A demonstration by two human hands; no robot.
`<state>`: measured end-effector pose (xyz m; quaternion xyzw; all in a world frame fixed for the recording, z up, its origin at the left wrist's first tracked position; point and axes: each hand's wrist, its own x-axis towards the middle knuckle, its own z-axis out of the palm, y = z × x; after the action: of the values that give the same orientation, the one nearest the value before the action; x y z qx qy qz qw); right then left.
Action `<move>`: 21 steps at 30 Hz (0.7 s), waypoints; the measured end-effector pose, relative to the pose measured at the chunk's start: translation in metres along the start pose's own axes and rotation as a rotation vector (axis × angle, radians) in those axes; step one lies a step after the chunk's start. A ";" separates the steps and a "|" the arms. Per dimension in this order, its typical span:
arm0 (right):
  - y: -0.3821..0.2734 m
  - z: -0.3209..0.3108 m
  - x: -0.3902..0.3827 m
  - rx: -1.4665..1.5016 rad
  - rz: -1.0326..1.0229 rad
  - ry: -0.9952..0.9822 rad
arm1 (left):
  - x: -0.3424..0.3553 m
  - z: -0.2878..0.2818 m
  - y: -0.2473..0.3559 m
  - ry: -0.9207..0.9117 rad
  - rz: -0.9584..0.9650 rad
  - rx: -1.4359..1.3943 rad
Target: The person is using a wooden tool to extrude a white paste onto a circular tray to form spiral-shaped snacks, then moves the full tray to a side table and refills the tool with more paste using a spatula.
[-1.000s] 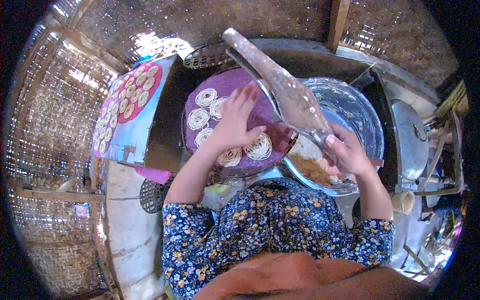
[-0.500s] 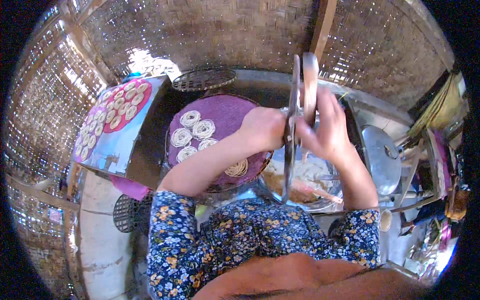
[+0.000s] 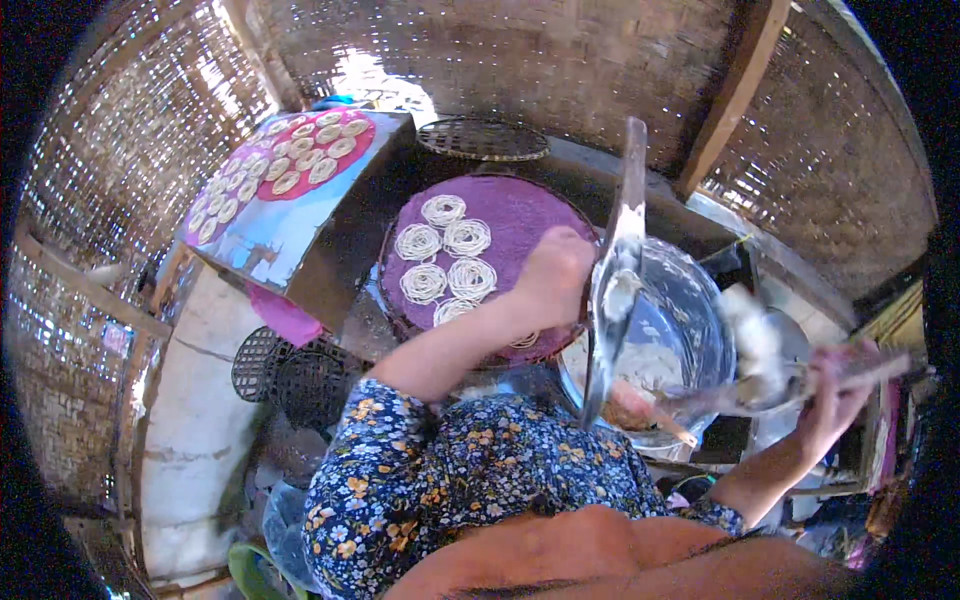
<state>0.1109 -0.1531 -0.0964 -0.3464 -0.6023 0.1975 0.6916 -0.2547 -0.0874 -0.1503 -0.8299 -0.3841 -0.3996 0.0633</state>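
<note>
My left hand (image 3: 560,268) is closed around a long, smooth wooden piece (image 3: 628,200) with a pale smear at its middle, held on end at the edge of the round tray. Out to the right, my right hand (image 3: 838,395) grips a wooden bar (image 3: 720,398) with a white-coated knob (image 3: 755,335) standing up from it; both are blurred by motion. Between my hands sits a metal basin (image 3: 722,290) with pale dough (image 3: 650,362) and a pinkish stick (image 3: 655,412) in it. Coiled noodle-like rounds (image 3: 423,284) lie on the tray's purple cloth (image 3: 520,215).
At left, a box (image 3: 335,225) bears more pale rounds (image 3: 310,160) on pink and purple cloths. A flat woven tray (image 3: 484,138) rests behind. Dark open-weave baskets (image 3: 305,380) stand low at left. Woven bamboo walls (image 3: 560,60) surround the place.
My right hand has moved away from the left one, out to the right, carrying the bar with the white-coated knob. My left hand keeps its grip on the long wooden piece. The view has turned.
</note>
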 end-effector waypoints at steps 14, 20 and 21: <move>0.118 0.108 -0.084 -0.504 0.268 -0.528 | 0.015 -0.006 -0.006 0.286 0.017 -1.502; 0.135 0.075 -0.101 -1.541 0.578 -1.246 | -0.024 -0.062 -0.032 0.591 -0.174 -1.487; 0.137 0.067 -0.105 -1.478 0.508 -1.197 | -0.030 -0.066 -0.035 0.611 -0.186 -1.449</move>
<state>0.0453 -0.1156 -0.2655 -0.6535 -0.7327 0.0566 -0.1814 -0.3309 -0.1079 -0.1342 -0.4826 -0.0619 -0.7639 -0.4238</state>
